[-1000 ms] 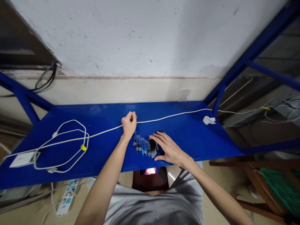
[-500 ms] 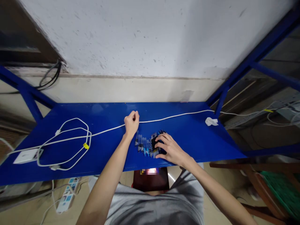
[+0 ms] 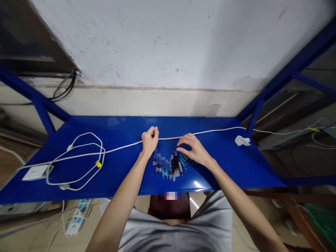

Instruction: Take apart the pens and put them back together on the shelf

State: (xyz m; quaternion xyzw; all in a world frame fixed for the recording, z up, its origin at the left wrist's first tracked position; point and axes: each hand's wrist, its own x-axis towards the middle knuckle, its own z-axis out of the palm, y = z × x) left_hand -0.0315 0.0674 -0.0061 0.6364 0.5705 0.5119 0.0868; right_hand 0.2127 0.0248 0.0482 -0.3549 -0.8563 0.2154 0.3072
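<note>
My left hand is closed, its fingers curled in a ring beside the white cable; what lies inside, if anything, is hidden. Over the right end of a row of pen parts, my right hand has its thumb and fingers curved and apart, with nothing visible in them. Below and between the hands lie clear pen barrels with black and blue tips. Dark refills with pale ends sit beside them. Blue and grey pen parts lie under the right hand, which partly covers them.
A white cable runs across the blue table, with a looped cable at left near a white box. Crumpled tissue lies at right. Blue frame posts flank the table. A power strip is on the floor.
My right hand has moved up and away from the pen parts, uncovering blue and grey ones. My left hand stays closed in about the same place. The view has shifted slightly.
</note>
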